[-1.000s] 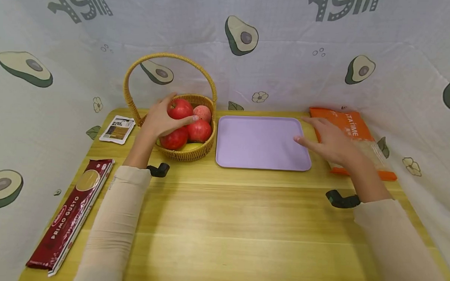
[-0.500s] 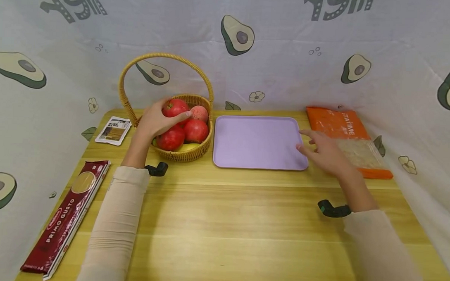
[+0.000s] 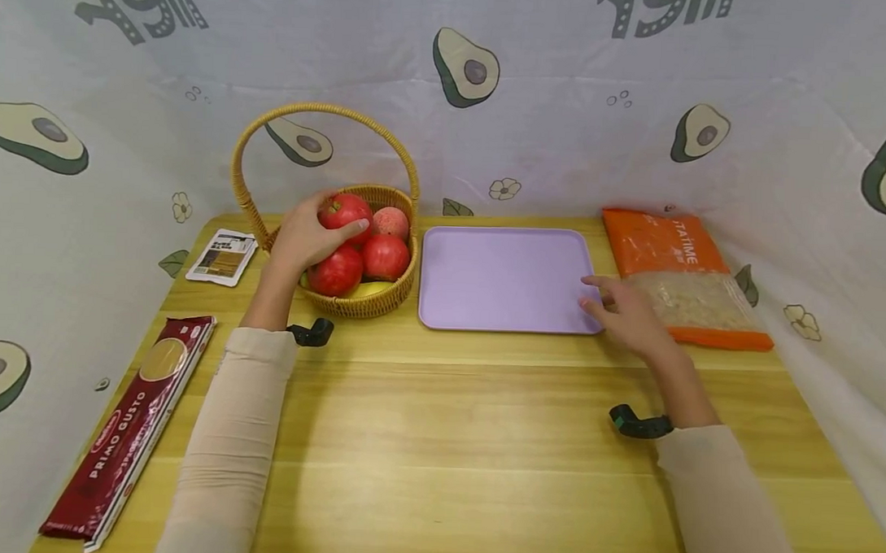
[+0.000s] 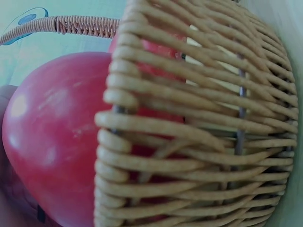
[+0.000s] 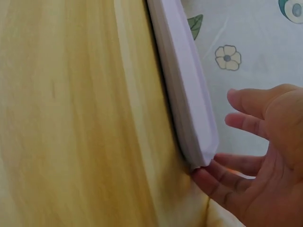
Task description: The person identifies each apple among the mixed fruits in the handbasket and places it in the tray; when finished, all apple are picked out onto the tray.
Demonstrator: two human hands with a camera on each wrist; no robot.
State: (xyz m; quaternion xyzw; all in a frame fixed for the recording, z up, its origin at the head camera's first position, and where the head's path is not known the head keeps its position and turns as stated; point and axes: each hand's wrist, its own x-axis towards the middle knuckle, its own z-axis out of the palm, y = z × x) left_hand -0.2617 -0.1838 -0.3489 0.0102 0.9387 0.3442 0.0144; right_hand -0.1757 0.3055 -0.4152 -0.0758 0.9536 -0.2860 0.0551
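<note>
My left hand [image 3: 305,235] grips the topmost round red fruit [image 3: 347,214] in the wicker basket [image 3: 365,306], its thumb across the near side and its fingers round the back. In the left wrist view that smooth red fruit [image 4: 57,137] bulges over the woven rim [image 4: 111,156]. Beside it in the basket lie more red fruits [image 3: 385,258], a pinkish bumpy fruit [image 3: 391,223] and something yellow. At the right edge of the lilac tray [image 3: 505,279] is my right hand [image 3: 628,311]. Its lower fingertips touch the tray's corner [image 5: 201,158], and the thumb stands apart from it.
An orange-and-clear food packet [image 3: 685,277] lies right of the tray. On the left are a small white packet [image 3: 222,257] and a long red spaghetti pack [image 3: 133,428]. The basket's tall handle [image 3: 327,108] arches over the fruit. A patterned cloth [image 3: 551,109] hangs behind the table.
My right hand has come down and nearer along the tray's right edge, its fingers more bent. The left hand has settled round the top red fruit. The view has shifted slightly.
</note>
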